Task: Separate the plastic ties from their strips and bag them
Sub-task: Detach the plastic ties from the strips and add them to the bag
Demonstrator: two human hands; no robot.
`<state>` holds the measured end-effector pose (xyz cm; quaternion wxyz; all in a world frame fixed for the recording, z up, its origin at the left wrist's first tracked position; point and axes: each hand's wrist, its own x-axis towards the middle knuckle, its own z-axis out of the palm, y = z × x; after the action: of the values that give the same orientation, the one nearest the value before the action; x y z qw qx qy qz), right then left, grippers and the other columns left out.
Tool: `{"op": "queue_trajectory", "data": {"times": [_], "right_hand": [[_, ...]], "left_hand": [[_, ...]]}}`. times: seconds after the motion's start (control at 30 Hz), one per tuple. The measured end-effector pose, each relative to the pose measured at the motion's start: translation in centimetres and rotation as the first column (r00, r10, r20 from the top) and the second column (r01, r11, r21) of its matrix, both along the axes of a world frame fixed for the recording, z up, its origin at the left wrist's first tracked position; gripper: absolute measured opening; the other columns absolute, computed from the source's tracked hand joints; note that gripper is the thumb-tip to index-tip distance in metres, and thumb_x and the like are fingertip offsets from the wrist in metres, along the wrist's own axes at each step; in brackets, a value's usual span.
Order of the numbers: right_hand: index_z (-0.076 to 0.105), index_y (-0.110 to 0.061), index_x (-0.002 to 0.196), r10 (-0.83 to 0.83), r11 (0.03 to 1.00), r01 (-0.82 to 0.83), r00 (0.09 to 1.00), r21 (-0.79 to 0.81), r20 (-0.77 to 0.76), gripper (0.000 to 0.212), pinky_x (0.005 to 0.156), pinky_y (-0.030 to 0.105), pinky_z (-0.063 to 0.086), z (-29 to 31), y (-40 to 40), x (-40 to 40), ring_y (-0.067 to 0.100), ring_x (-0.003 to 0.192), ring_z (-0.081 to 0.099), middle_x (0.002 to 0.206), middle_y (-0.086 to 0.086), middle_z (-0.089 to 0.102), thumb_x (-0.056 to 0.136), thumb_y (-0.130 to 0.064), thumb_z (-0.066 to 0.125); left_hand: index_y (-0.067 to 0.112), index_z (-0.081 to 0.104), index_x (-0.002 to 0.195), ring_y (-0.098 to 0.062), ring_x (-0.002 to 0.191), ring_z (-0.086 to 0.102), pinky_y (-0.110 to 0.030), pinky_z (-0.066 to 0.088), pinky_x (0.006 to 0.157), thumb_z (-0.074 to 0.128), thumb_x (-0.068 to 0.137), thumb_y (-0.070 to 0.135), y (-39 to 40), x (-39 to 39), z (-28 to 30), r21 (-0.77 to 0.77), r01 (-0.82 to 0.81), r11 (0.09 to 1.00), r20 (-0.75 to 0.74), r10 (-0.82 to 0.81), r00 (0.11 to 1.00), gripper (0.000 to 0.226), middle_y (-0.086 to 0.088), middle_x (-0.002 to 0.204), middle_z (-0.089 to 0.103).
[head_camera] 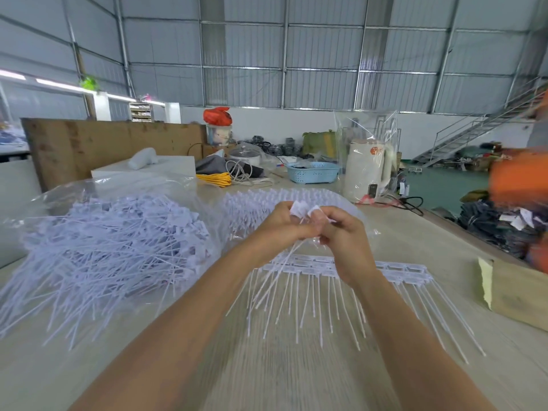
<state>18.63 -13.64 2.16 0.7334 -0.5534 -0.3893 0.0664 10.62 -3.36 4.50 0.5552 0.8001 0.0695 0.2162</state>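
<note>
Left hand [284, 223]: centre of the frame, fingers curled, pinching a small bundle of ties [299, 215] at their flat heads.
Right hand [341, 235]: touching the left, fingers curled round the same bundle.
Ties: heads poke out above the fingertips; tails hang down from both fists.
Strips [394, 269]: flat on the desk [296, 375], lower centre-right, beneath the hands.
Bag [98, 232]: clear, left of frame, heaped with loose ties.
</note>
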Motion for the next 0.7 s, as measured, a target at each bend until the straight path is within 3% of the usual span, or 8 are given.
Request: {"op": "queue_trajectory", "data": {"times": [0.07, 0.17, 0.3, 0.4, 0.47, 0.53, 0.6, 0.7], "right_hand": [[0.072, -0.012, 0.09, -0.016, 1.0, 0.015, 0.999, -0.018, -0.046, 0.011, 0.069, 0.028, 0.046, -0.2, 0.0, 0.0, 0.016, 0.073, 0.06, 0.086, 0.011, 0.068, 0.088, -0.016, 0.062], [0.069, -0.009, 0.098, -0.011, 1.0, 0.011, 1.0, 0.025, -0.021, 0.012, 0.066, 0.03, 0.044, -0.5, 0.2, -0.3, 0.019, 0.065, 0.056, 0.08, 0.015, 0.065, 0.088, -0.01, 0.06], [0.051, -0.016, 0.121, 0.0, 1.0, 0.001, 0.997, -0.009, 0.073, 0.036, 0.056, 0.025, 0.05, -0.5, 0.4, -0.4, 0.014, 0.056, 0.058, 0.082, 0.007, 0.068, 0.088, -0.006, 0.06], [0.062, -0.009, 0.101, -0.013, 0.991, 0.047, 0.966, -0.127, 0.26, 0.015, 0.053, 0.018, 0.046, -0.5, 0.4, -0.5, 0.007, 0.051, 0.055, 0.068, -0.003, 0.062, 0.091, -0.001, 0.054], [0.062, -0.003, 0.082, -0.046, 0.985, 0.098, 0.943, -0.143, 0.329, 0.015, 0.05, 0.016, 0.041, -0.7, 0.6, -0.5, 0.006, 0.047, 0.05, 0.059, -0.002, 0.056, 0.092, -0.001, 0.051], [0.06, -0.001, 0.079, -0.11, 0.983, 0.151, 0.941, -0.107, 0.32, 0.016, 0.05, 0.023, 0.04, -0.7, 0.8, -0.6, 0.011, 0.05, 0.049, 0.061, 0.003, 0.055, 0.092, -0.004, 0.052], [0.061, -0.011, 0.077, -0.214, 0.974, 0.227, 0.935, -0.012, 0.281, 0.017, 0.052, 0.025, 0.043, -0.5, 0.8, -0.6, 0.011, 0.054, 0.052, 0.066, 0.005, 0.059, 0.091, -0.005, 0.054], [0.06, -0.026, 0.075, -0.356, 0.933, 0.335, 0.912, 0.133, 0.201, 0.022, 0.048, 0.014, 0.038, 0.0, 0.4, -0.1, 0.001, 0.049, 0.042, 0.059, -0.009, 0.053, 0.091, -0.011, 0.057]], "left_hand": [[0.002, 0.06, 0.101, -0.014, 0.073, 0.064, -0.027, 0.049, 0.066, 0.062, 0.077, -0.011, 0.1, -0.2, 0.1, 0.077, 0.059, 0.995, -0.012, -0.059, 0.998, 0.027, -0.008, 0.078, 0.066], [-0.006, 0.048, 0.12, -0.034, 0.089, 0.06, -0.038, 0.045, 0.074, 0.047, 0.077, -0.012, -0.5, -0.5, 0.3, 0.204, 0.05, 0.978, -0.107, -0.028, 0.994, 0.044, -0.022, 0.096, 0.063], [0.003, 0.003, 0.147, -0.01, 0.073, 0.054, -0.02, 0.041, 0.063, 0.042, 0.086, -0.012, -0.7, -0.7, 0.2, 0.194, 0.065, 0.979, -0.207, -0.024, 0.978, 0.074, -0.001, 0.077, 0.054], [0.014, -0.009, 0.149, -0.014, 0.074, 0.055, -0.026, 0.044, 0.071, 0.046, 0.085, -0.011, -0.5, -0.6, 0.1, 0.224, 0.063, 0.973, -0.193, -0.019, 0.981, 0.088, -0.001, 0.078, 0.053], [0.016, -0.011, 0.149, -0.017, 0.074, 0.057, -0.028, 0.046, 0.072, 0.048, 0.084, -0.01, -0.7, -0.6, 0.1, 0.221, 0.04, 0.974, -0.179, 0.0, 0.984, 0.091, -0.002, 0.078, 0.054], [0.016, -0.01, 0.149, -0.006, 0.06, 0.056, -0.015, 0.043, 0.056, 0.048, 0.085, -0.008, -1.0, -0.5, 0.0, 0.235, 0.016, 0.972, -0.139, 0.017, 0.99, 0.09, 0.0, 0.07, 0.052], [0.016, -0.004, 0.148, 0.002, 0.045, 0.051, -0.01, 0.038, 0.046, 0.05, 0.089, -0.002, -1.1, -0.3, 0.0, 0.248, -0.024, 0.969, -0.077, 0.044, 0.996, 0.082, 0.0, 0.065, 0.053], [0.017, 0.023, 0.137, -0.008, 0.062, 0.058, -0.027, 0.049, 0.065, 0.054, 0.094, 0.016, -0.9, -0.2, 0.1, 0.296, -0.081, 0.952, -0.074, 0.107, 0.992, 0.053, -0.007, 0.078, 0.066]]}}
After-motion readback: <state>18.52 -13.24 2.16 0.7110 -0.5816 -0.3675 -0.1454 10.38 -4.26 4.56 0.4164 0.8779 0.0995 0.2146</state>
